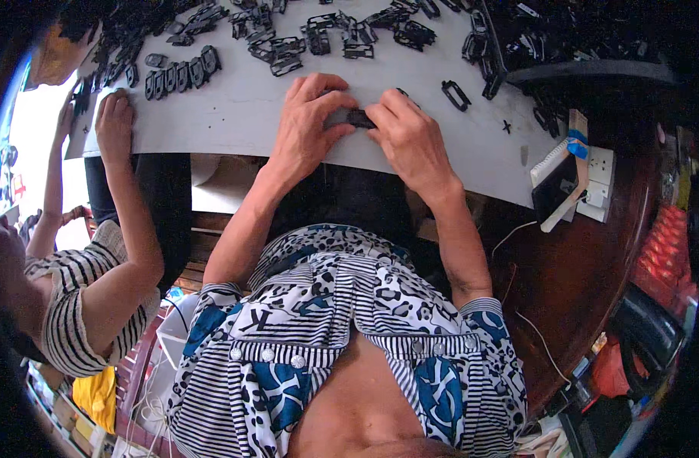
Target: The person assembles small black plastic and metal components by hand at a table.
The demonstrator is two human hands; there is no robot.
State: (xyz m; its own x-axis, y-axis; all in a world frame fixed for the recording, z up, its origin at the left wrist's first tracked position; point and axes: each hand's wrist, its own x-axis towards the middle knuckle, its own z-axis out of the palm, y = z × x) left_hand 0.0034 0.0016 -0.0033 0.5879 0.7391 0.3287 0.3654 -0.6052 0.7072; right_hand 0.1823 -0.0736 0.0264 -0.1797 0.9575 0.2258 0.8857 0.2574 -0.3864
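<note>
A small black plastic part (359,118) is held between my two hands, just above the near edge of the white table (235,137). My left hand (310,122) curves round its left end, the thumb below and the fingers above. From the other side my right hand (410,141) pinches it between thumb and fingers, which hide its right end. Another dark piece (402,92) peeks out just behind my right fingers. Further right lies a single black oblong frame (455,95), apart from both hands.
Loose black frames (281,53) pile up along the table's far side. A row of black parts (180,79) stands at the left, near a co-worker's hand (115,118). To the right are a dark curved rim (594,71), a power strip (600,183) and a tan strip with blue tape (577,149).
</note>
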